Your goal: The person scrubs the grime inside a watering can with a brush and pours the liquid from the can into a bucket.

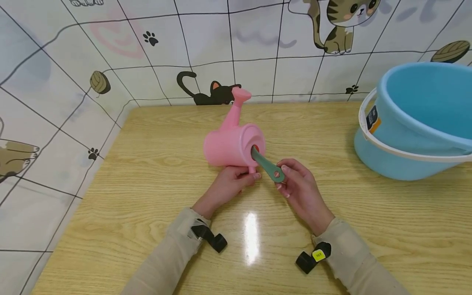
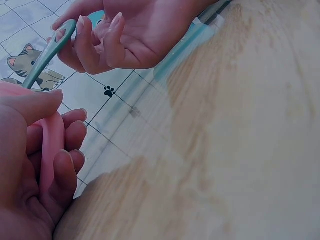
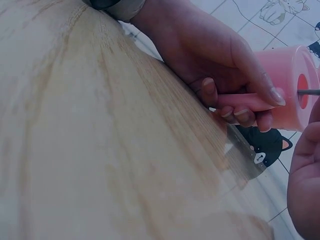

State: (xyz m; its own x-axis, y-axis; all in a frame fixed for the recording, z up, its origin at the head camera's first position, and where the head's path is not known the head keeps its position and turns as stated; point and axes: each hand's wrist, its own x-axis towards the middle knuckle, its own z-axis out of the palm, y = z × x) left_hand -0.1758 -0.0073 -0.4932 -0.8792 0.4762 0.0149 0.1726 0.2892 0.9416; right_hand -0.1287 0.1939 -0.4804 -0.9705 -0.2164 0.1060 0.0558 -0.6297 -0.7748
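Observation:
A pink watering can point(image 1: 225, 148) is tipped on its side, its spout toward the back wall and its round opening facing right. My left hand point(image 1: 231, 180) grips the can's handle point(image 3: 245, 101), fingers curled round it in the left wrist view. Out of the opening sticks a flat green handle point(image 1: 271, 168) with a hole at its end. Its far part is hidden inside the can, so I cannot tell what tool it belongs to. My right hand point(image 1: 304, 194) pinches the outer end of this green handle between thumb and fingers.
On the right of the wooden table point(image 1: 155, 229) stands a light blue bucket point(image 1: 398, 168) with a white carrying handle and a label. A sheet printed with cats point(image 1: 258, 45) covers the wall behind and at left.

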